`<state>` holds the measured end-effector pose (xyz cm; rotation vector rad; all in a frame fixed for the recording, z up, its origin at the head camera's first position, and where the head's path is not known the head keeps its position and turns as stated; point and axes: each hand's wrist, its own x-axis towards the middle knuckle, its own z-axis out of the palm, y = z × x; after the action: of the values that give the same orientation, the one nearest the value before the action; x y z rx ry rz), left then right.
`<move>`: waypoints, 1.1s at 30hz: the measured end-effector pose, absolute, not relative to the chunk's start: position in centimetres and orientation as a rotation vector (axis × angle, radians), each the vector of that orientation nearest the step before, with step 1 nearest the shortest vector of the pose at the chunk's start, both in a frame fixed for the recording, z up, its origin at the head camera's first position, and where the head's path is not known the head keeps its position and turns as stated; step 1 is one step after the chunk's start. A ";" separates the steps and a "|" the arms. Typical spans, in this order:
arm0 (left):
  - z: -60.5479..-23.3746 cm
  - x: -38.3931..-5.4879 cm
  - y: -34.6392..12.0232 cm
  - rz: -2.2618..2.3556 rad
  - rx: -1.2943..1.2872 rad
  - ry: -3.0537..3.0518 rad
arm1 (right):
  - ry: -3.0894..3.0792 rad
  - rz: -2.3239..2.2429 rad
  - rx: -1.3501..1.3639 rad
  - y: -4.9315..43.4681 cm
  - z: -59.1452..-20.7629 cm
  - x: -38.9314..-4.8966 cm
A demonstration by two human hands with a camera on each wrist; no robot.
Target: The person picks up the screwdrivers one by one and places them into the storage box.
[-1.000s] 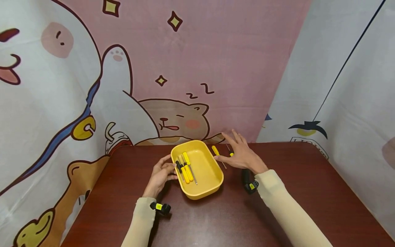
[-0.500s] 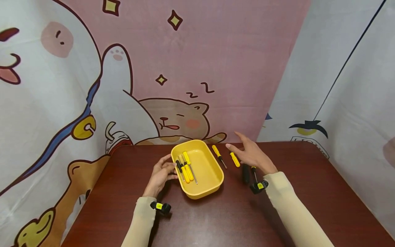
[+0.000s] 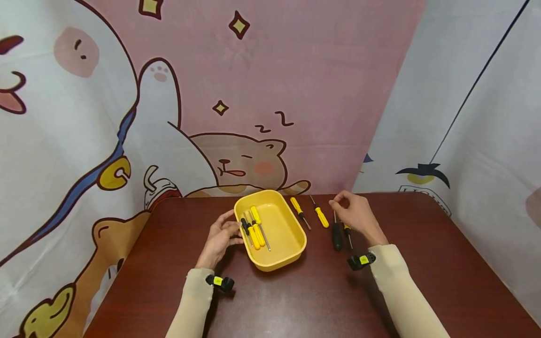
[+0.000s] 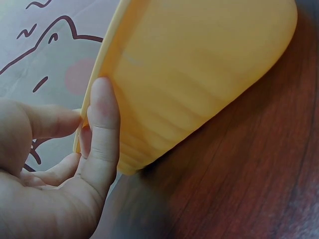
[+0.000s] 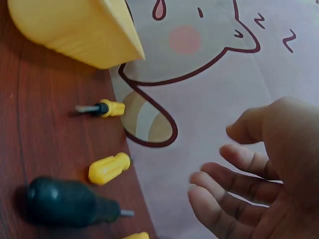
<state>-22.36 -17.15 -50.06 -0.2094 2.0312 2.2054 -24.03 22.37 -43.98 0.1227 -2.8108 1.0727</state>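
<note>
A yellow plastic tray (image 3: 282, 230) stands mid-table, with several screwdrivers (image 3: 256, 234) gathered along its left side. My left hand (image 3: 217, 238) pinches the tray's left rim; the left wrist view shows thumb and fingers on either side of the rim (image 4: 97, 64). Over the right part of the table hovers my right hand (image 3: 358, 215), fingers loosely curled around nothing, as the right wrist view confirms. Below its fingertips lies a large black-handled screwdriver (image 3: 336, 237). A yellow-and-black screwdriver (image 3: 347, 231), partly hidden by that hand, lies beside it.
Two more screwdrivers lie between tray and right hand: a yellow-and-black one (image 3: 297, 207) by the tray's right rim and a yellow-handled one (image 3: 322, 218). The dark red table (image 3: 279, 305) ends at a printed cartoon cloth (image 3: 321, 117) hanging behind it.
My right hand has moved rightward from beside the tray, past the yellow-handled screwdriver, to above the black one, and its fingers have drawn together. My left hand keeps its place on the tray.
</note>
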 end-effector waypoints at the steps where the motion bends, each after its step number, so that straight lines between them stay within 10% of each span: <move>1: -50.1 -22.4 -17.1 2.205 -0.209 2.030 | -2.795 1.048 0.125 22.6 -44.2 -24.0; 33: -50.4 -22.5 -17.0 2.196 -0.245 2.033 | -2.997 0.863 0.040 25.4 -48.2 -23.8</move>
<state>-22.52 -16.97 -50.39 -0.2455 2.0328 2.1960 -23.78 25.39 -48.17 0.0397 -2.9966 0.8627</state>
